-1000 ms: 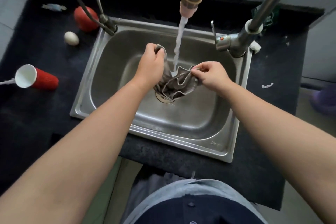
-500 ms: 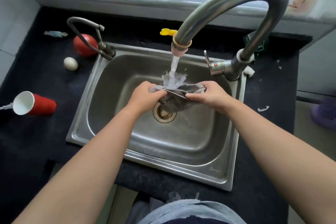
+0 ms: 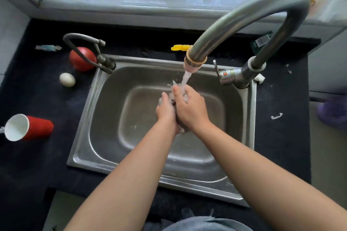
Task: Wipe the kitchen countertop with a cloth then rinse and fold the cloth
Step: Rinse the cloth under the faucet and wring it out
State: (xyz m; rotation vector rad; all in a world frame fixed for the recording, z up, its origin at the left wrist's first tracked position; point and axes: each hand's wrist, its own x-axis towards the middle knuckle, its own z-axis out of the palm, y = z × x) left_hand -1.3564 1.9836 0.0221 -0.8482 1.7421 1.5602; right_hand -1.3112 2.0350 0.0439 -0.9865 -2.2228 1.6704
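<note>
A dark kitchen countertop (image 3: 281, 146) is seen below a pale windowsill (image 3: 131, 0), with a stainless steel sink (image 3: 80, 137) set into it. Water (image 3: 186, 78) is being poured from the tall curved faucet (image 3: 234, 22) at the sink's back right corner. Directly under the stream, above the basin, the grey cloth (image 3: 170, 97) is bunched up and clasped between the two hands, so that only small wet parts of it are shown. The left hand (image 3: 166, 112) is closed against the cloth from the left, and the right hand (image 3: 190, 108) is wrapped over it from the right, its fingers curled around the bundle; the two hands are pressed together. The water is struck at the fingertips and splashed outward.

On the countertop left of the sink, a red paper cup (image 3: 35, 129) is laid on its side, an egg (image 3: 67, 79) is placed nearer the sink, and a round red fruit (image 3: 82, 59) is set just beside a small second faucet (image 3: 88, 50). A yellow item (image 3: 179, 47) is partly hidden behind the spout. White scraps (image 3: 276, 116) are scattered to the right.
</note>
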